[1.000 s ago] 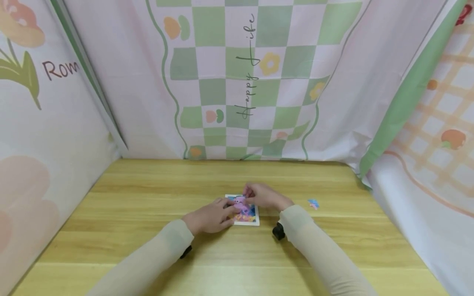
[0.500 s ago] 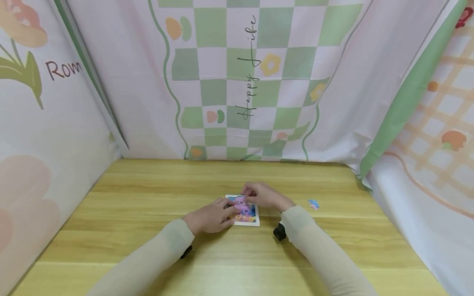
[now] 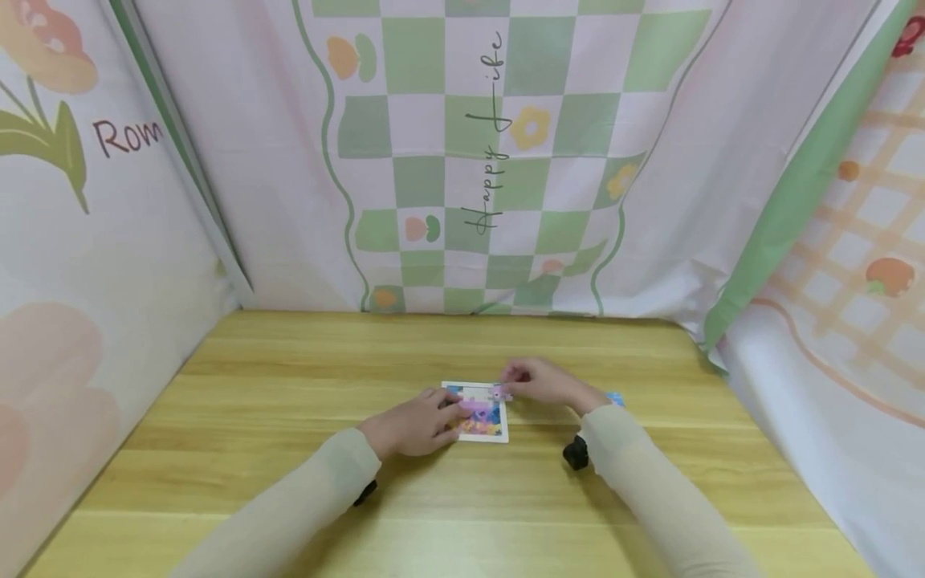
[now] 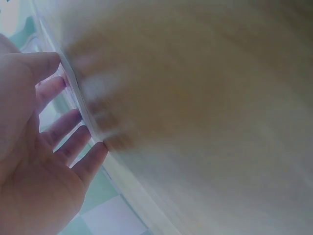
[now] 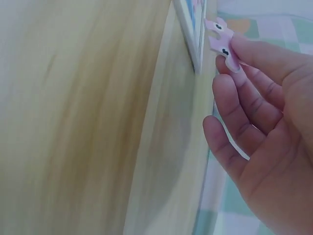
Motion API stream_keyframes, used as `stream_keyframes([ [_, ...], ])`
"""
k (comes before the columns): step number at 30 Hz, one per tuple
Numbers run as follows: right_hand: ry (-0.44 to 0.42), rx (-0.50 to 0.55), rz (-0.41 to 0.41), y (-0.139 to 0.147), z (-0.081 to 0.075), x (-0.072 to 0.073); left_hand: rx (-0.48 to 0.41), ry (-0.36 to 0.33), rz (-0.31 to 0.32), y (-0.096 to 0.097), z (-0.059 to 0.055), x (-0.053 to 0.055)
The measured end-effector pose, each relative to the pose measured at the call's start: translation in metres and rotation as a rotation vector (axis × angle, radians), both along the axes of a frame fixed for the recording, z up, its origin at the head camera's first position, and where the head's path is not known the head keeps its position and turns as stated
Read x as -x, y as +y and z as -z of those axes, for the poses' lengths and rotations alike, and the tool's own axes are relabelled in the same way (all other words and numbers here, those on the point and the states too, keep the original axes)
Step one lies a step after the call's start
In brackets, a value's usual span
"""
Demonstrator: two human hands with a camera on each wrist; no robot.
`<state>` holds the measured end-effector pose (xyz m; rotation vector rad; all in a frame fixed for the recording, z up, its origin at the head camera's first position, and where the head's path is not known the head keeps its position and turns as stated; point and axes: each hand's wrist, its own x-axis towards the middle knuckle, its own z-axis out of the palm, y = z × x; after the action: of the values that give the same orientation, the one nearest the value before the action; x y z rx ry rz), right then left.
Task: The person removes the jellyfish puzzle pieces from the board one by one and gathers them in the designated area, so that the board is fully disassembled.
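A jigsaw board with a white border and a pink, blue and yellow picture lies flat at the middle of the table. A pale bare gap shows in its upper part. My left hand rests on the board's left side; in the left wrist view its outstretched fingers touch down along the board. Between thumb and fingers my right hand pinches a pink puzzle piece with two dark eyes printed on it. In the head view this piece overlaps the board's upper right corner.
A blue puzzle piece lies on the wooden table to the right, partly hidden behind my right wrist. Patterned curtains close off the back and both sides. A small black device hangs under my right wrist.
My right hand has moved right, taking the pink piece out of the board's upper part and uncovering the pale gap. My left hand has stayed on the board.
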<state>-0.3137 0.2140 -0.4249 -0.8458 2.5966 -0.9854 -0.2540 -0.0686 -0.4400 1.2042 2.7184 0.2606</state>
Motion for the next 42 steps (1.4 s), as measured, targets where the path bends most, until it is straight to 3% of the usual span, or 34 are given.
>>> stream_keyframes([
  [12,-0.028,-0.067,0.167,0.062,-0.009,-0.007,-0.023,0.004,0.003,0.001,-0.001,-0.001],
  [23,-0.057,-0.092,0.175,0.106,-0.013,-0.013,-0.028,0.001,0.006,0.000,-0.003,-0.002],
  [34,-0.103,-0.085,0.169,0.122,-0.010,-0.016,-0.034,0.000,0.007,0.000,-0.003,-0.002],
  [42,-0.092,-0.124,0.184,0.124,-0.008,-0.012,-0.035,-0.005,0.003,-0.001,-0.002,-0.002],
])
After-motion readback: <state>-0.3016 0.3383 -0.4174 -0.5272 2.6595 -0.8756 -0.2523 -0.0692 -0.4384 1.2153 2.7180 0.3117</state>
